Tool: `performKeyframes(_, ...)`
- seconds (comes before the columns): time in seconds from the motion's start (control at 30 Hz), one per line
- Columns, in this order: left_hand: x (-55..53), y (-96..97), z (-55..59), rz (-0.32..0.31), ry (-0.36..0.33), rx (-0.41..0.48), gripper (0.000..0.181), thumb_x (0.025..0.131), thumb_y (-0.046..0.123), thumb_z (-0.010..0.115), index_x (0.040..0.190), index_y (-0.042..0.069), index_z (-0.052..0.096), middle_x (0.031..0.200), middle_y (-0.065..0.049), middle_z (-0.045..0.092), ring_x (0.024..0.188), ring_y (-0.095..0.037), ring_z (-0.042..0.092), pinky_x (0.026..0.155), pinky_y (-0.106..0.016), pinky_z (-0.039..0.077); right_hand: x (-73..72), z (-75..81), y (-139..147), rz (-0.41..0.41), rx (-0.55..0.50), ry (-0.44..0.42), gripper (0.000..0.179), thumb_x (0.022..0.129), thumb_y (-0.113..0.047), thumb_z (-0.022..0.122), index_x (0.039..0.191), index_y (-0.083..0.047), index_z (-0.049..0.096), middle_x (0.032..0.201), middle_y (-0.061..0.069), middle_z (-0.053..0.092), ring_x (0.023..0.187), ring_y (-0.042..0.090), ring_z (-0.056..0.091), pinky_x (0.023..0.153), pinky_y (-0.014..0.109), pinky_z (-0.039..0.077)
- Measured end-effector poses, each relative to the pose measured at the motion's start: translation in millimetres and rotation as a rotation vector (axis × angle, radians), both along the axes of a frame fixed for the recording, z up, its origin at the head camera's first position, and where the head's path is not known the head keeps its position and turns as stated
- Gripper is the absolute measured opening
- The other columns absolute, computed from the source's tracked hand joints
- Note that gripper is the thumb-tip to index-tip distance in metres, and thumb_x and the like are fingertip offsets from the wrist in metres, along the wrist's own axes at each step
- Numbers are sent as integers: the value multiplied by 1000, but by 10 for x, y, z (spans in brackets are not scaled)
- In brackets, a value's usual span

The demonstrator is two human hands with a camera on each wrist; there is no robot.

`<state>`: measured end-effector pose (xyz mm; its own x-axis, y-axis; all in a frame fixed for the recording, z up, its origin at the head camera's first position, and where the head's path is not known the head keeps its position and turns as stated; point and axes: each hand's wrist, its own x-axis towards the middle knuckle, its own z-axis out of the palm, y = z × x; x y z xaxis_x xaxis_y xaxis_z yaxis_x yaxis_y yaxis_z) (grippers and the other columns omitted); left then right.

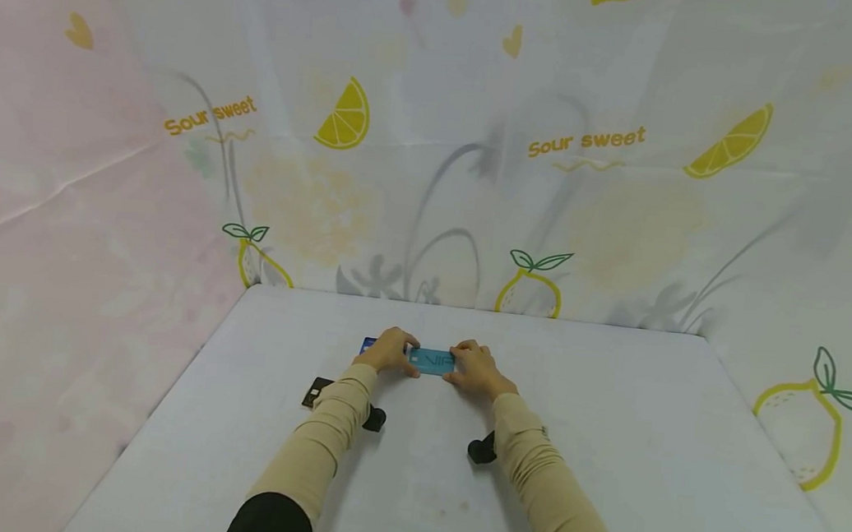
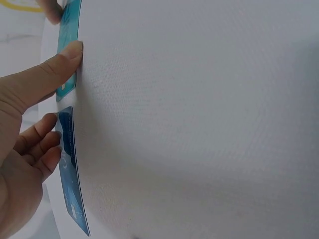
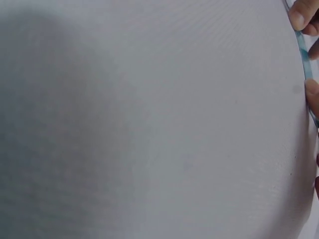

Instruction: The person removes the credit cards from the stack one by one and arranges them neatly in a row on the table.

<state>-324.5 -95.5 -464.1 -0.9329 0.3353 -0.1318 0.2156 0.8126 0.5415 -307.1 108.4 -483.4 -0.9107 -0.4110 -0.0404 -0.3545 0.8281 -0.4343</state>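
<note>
A teal plastic card (image 1: 431,362) with large dark lettering lies flat on the white table between the two hands. My left hand (image 1: 390,351) pinches its left end, with the thumb (image 2: 70,52) along the near edge in the left wrist view. My right hand (image 1: 478,368) grips the right end between thumb and fingers; in the right wrist view only its fingertips (image 3: 313,94) show at the image edge. Left of the teal card is a dark blue card (image 2: 72,169), mostly covered by the left hand in the head view. The left hand's other fingers are bent against its far edge.
A black card (image 1: 315,391) lies nearer and to the left, partly behind the left sleeve (image 1: 341,413). The white table (image 1: 644,430) meets a lemon-printed cloth backdrop (image 1: 432,176) at its far edge. Black wrist-camera mounts (image 1: 482,449) hang under the forearms.
</note>
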Motion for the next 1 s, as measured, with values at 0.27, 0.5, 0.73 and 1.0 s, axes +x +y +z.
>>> performKeyframes(0.27,0,6,14,-9,25,6,52,66,17,86,112,2,67,104,-16,60,98,-27,54,89,-41,46,16,32,4,1,-25,5,56,86,-24,69,131,2,52,129,19,46,111,37,43,96,48,37)
performKeyframes(0.5,19,-2,-19,6,40,36,55,65,16,87,114,2,66,102,-15,59,95,-26,55,83,-38,48,45,-10,3,-18,-94,32,55,84,-21,71,129,5,53,127,23,48,111,39,44,96,50,38)
performKeyframes(0.73,56,-18,-95,9,93,98,55,64,14,87,112,-3,65,101,-15,60,94,-26,57,84,-38,48,138,-52,15,-74,-267,56,59,84,-19,71,130,10,48,125,26,52,116,41,46,100,49,37)
performKeyframes(1.0,106,-55,-110,4,198,236,55,63,13,87,109,-7,64,104,-16,65,96,-28,60,85,-37,50,246,-87,0,-183,-493,128,47,84,-14,70,121,12,55,116,25,61,111,38,56,96,46,43)
